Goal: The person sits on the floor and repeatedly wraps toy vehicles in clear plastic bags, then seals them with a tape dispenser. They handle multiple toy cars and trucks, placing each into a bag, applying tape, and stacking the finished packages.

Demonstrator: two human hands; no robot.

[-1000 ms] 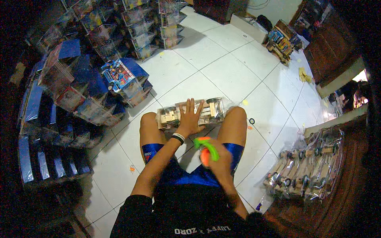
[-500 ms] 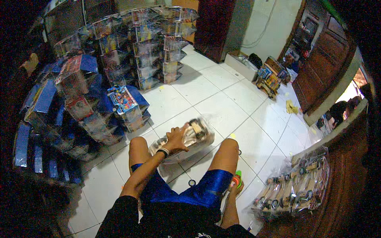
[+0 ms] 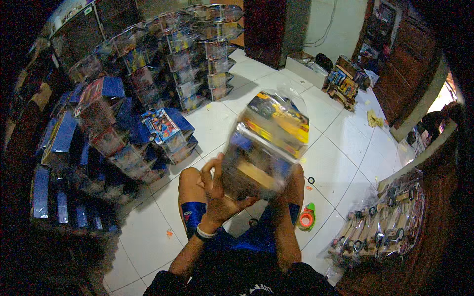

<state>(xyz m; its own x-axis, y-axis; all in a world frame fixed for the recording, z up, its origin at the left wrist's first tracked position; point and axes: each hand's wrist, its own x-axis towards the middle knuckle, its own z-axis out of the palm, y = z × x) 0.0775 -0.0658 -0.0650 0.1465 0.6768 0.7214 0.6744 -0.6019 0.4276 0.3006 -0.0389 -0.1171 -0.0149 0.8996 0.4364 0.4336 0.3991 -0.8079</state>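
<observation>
A toy box [image 3: 266, 143] with clear plastic wrapping and a yellow printed side is raised between my knees, blurred by motion. A wood-coloured piece shows through its near side. My left hand [image 3: 217, 195] grips the box's lower left side, the thumb beneath it and the fingers bent at its edge. Behind the lower right part of the box, my right hand [image 3: 280, 200] holds it from below; its fingers are mostly hidden. On the floor beside my right knee lies a green tape dispenser [image 3: 306, 217] with an orange roll.
Stacked wrapped boxes [image 3: 177, 64] line the left and back. One loose printed card [image 3: 161, 126] lies atop a nearer stack. To my right is a plastic bag of wooden toy vehicles [image 3: 380, 227]. More toys [image 3: 343, 81] sit by the doorway. A small black wheel [image 3: 311, 180] lies on the tiles.
The wrapped toy box has come up off the floor and been tilted. My right hand has let go of the tape dispenser, now on the floor, and moved to the box.
</observation>
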